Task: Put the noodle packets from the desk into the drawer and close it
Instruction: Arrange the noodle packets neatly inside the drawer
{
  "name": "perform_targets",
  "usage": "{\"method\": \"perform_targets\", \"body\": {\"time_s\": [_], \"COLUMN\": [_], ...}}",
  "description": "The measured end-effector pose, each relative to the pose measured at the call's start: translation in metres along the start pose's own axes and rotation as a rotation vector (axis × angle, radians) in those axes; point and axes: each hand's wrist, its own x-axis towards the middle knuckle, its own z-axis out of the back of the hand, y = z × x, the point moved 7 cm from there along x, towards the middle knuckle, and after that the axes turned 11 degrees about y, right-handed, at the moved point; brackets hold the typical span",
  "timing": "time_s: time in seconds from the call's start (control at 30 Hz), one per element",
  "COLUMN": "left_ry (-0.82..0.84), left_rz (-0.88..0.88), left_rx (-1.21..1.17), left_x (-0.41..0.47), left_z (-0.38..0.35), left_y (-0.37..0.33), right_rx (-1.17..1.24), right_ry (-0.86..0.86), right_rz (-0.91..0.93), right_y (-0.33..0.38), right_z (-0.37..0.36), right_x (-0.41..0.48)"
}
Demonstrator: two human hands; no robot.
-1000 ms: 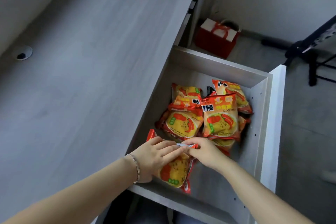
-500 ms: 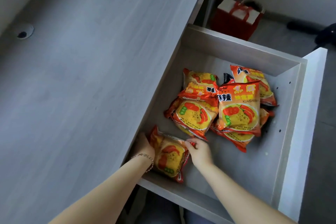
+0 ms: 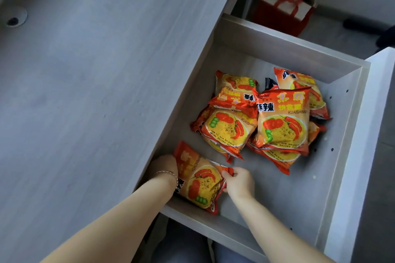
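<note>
Both hands are down inside the open drawer [image 3: 346, 113], settling one noodle packet [image 3: 198, 179] into its near left corner, hard against the side wall that runs under the desk [image 3: 85, 70]. The right hand [image 3: 239, 181] pinches the packet's crimped red edge between thumb and fingertips. The left hand [image 3: 165, 166], a thin bracelet [image 3: 167, 174] at its wrist, is tucked between the packet and the drawer wall; its fingers are hidden behind the wrapper, so I cannot tell whether it grips or only steadies.

The other packets [image 3: 263, 117] — a loose, overlapping heap of orange and yellow wrappers — lie toward the middle and far side of the drawer, apart from the one in hand. The part of the desk top in view carries no packet, only a cable grommet [image 3: 14, 19] near its far edge.

So, as I judge it, the placing step is at its end and this may well be the last packet. The next move calls for both hands to let go and come clear of the drawer, then for a push on the white front panel [image 3: 359, 156] at the right — with every packet lying below the rim so nothing catches as the drawer slides under the desk.
</note>
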Motion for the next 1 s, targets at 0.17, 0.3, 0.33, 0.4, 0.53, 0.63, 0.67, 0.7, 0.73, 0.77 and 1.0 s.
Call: {"method": "perform_targets", "body": {"time_s": [0.17, 0.3, 0.33, 0.4, 0.53, 0.63, 0.67, 0.7, 0.73, 0.77, 1.0], "left_ry": [-0.152, -0.346, -0.265, -0.112, 0.007, 0.057, 0.045, 0.015, -0.025, -0.064, -0.116], "left_rz": [-0.018, -0.323, -0.385, -0.447, -0.385, -0.369, -0.366, -0.367, -0.368, -0.371, -0.433], "left_rx": [0.095, 0.437, 0.436, 0.322, 0.232, 0.214, 0.18, 0.11, 0.011, -0.108, -0.823], "left_x": [-0.008, -0.029, -0.032, -0.025, -0.016, -0.016, -0.018, -0.02, -0.021, -0.023, -0.042], "left_z": [0.014, 0.019, 0.015, -0.001, -0.007, -0.005, -0.001, 0.004, 0.01, 0.016, 0.054], "left_y": [-0.005, -0.021, -0.021, -0.019, -0.016, -0.018, -0.02, -0.023, -0.026, -0.029, -0.051], "right_rx": [0.068, -0.003, -0.028, -0.055, 0.023, 0.464, 0.62, 0.742, 0.839, 0.908, 0.878], "right_ry": [0.055, 0.159, 0.181, 0.254, 0.272, 0.232, 0.257, 0.269, 0.255, 0.229, 0.158], "right_rz": [0.08, 0.17, 0.177, 0.167, 0.058, -0.117, -0.165, -0.199, -0.209, -0.205, -0.13], "right_y": [0.015, 0.037, 0.04, 0.044, 0.038, 0.025, 0.026, 0.029, 0.032, 0.034, 0.05], "right_z": [-0.019, -0.039, -0.041, -0.043, -0.027, -0.011, -0.008, -0.004, 0.001, 0.007, 0.029], "right_x": [-0.004, -0.004, -0.003, -0.001, -0.005, -0.019, -0.025, -0.028, -0.026, -0.024, -0.013]}}
